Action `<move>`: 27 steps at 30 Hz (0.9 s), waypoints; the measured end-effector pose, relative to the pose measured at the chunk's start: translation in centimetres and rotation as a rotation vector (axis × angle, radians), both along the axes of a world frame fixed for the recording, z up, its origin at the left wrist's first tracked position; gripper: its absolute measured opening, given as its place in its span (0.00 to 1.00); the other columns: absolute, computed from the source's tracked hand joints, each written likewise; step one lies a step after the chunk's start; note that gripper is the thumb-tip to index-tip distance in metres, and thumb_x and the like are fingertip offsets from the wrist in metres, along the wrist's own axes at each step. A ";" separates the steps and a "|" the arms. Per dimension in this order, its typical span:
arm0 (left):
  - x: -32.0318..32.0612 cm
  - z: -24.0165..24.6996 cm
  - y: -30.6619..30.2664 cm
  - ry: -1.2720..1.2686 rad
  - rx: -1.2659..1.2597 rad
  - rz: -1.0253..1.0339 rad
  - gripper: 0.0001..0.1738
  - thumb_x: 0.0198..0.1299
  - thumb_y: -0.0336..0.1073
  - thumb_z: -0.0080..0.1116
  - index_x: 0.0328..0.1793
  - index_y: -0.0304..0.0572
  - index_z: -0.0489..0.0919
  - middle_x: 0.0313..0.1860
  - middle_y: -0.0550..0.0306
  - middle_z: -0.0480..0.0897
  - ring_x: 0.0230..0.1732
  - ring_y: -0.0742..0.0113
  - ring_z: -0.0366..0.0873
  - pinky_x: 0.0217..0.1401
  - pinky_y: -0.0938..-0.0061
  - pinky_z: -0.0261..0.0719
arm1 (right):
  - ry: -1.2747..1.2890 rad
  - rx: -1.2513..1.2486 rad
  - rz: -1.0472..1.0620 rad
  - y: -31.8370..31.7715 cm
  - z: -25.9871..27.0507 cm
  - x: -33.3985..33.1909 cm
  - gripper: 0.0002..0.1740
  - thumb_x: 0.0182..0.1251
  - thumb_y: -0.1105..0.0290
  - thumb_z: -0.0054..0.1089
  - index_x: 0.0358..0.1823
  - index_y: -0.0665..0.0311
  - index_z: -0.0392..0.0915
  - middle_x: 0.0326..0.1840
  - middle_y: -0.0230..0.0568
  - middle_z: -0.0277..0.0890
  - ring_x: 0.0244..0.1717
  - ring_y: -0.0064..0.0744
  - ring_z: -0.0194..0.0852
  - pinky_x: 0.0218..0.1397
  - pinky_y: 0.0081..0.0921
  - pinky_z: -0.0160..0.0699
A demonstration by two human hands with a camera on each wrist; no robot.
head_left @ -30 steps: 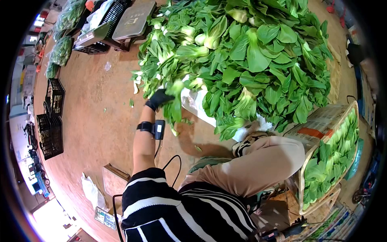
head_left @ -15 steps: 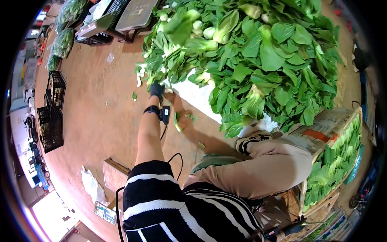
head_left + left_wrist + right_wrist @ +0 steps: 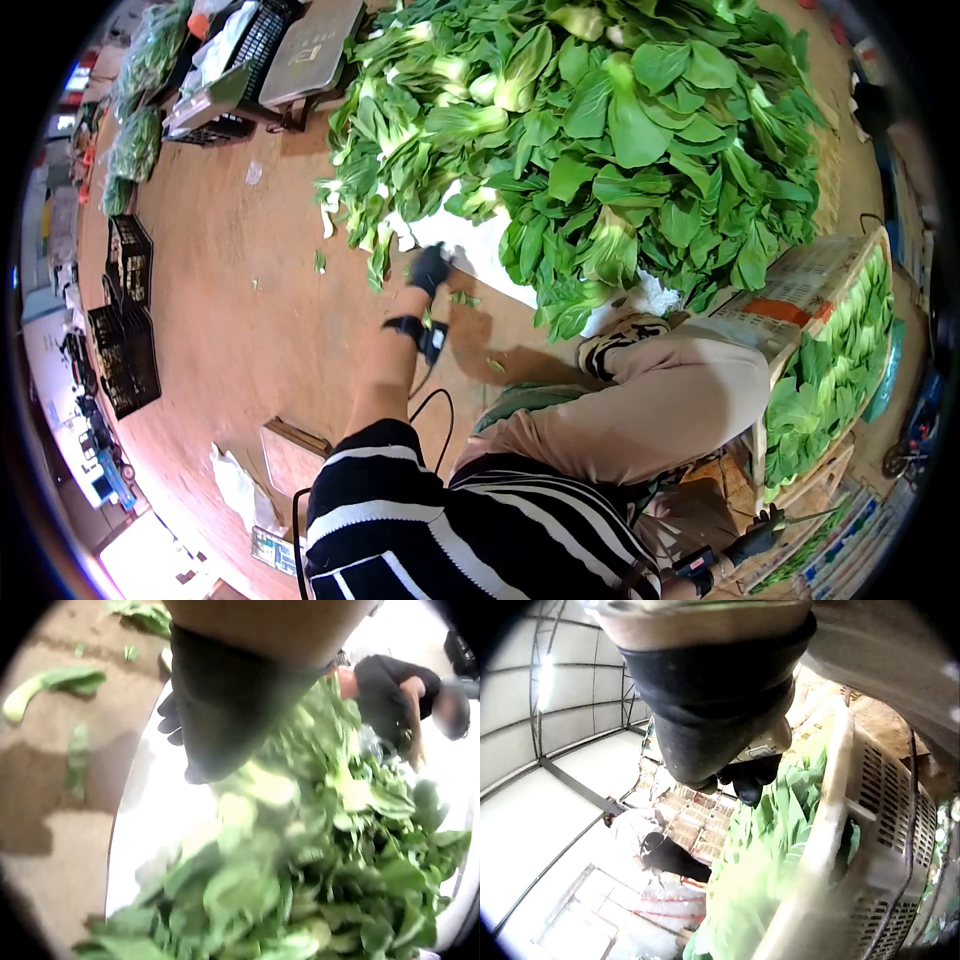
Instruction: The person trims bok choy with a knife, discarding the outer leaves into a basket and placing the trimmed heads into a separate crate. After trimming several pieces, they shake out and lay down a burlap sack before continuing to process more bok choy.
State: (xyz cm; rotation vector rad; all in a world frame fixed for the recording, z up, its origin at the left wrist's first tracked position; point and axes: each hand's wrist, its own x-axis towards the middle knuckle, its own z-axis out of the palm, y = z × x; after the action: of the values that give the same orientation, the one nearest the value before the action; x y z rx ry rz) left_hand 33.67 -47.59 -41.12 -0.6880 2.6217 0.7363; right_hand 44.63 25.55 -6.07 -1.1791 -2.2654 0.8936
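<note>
Printed paper (image 3: 760,305) along the side of the pale crate (image 3: 837,776) bears lines of text and an orange-red block — too small to read. The white label (image 3: 438,341) on the left wrist device is illegible, as is the mark on the metal plate (image 3: 318,50) near the upper left.

The pile of leafy greens (image 3: 600,150) lies ahead of the person, partly on a white sheet (image 3: 480,245), its far side cut off by the frame. More greens fill the crate at the person's right.

The left hand (image 3: 430,268), gloved in black, is blurred over the sheet's near edge; its fingers appear loose, with nothing visible in them. The right hand (image 3: 755,538), also gloved, grips a thin tool (image 3: 812,515) beside the crate — its handle is hidden, and the fingers are largely obscured in the wrist view.
</note>
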 end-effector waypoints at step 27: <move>-5.6 -2.8 28.1 0.220 -0.389 -0.559 0.17 0.52 0.34 0.43 0.47 0.38 0.73 0.42 0.48 0.77 0.47 0.53 0.71 0.48 0.55 0.64 | 0.289 -0.022 -0.072 -0.9 1.1 7.8 0.16 0.65 0.62 0.49 0.34 0.70 0.75 0.18 0.35 0.68 0.19 0.20 0.61 0.24 0.17 0.60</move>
State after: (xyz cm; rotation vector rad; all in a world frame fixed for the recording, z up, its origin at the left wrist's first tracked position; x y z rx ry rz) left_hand 28.10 -19.50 -43.94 0.0647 2.9754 0.1423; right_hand 52.45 24.65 -5.01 -1.0570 -1.9756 0.9934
